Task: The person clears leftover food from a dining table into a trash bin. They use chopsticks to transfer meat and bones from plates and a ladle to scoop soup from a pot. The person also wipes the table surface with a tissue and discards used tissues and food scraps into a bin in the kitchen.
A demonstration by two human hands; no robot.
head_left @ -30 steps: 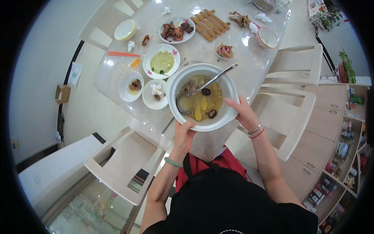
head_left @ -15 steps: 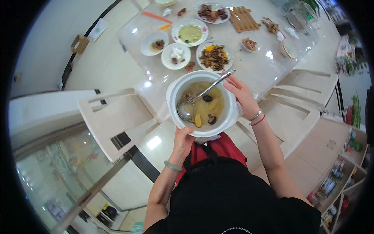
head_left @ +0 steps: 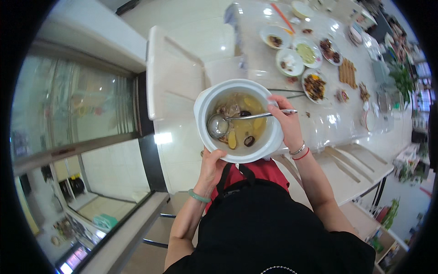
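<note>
In the head view, the white pot (head_left: pixel 202 119) is held in front of the black-shirted body, clear of the table. The left hand (head_left: pixel 211 165) grips its near-left edge, thumb hooked over the rim and fingers hidden underneath, probably to bear weight from below. The right hand (head_left: pixel 288 127) is closed around the pot's right side with fingers at the rim; with a hand on each side, the pot seems braced to stay level, a sensible hold given the soup (head_left: pixel 241 133) inside. A metal ladle (head_left: pixel 255 116) leans in the pot, its bowl in the soup and its handle crossing the right rim above the right hand; I cannot tell whether handle and hand touch. That rim presumably props the handle out of the liquid.

To the upper right of the pot stretches a pale, glossy table (head_left: pixel 319 131). On it, a plate of chopped brown food (head_left: pixel 315 85) lies nearest the pot, with a plate of green food (head_left: pixel 305 53), a plate of meat (head_left: pixel 330 51) and a wooden slatted mat (head_left: pixel 347 73) farther off. The mat perhaps serves as a rest for hot dishes.

Left of the pot are a pale chair (head_left: pixel 158 75), shiny floor tiles (head_left: pixel 177 142) and, farther out, a glass partition (head_left: pixel 77 102).
</note>
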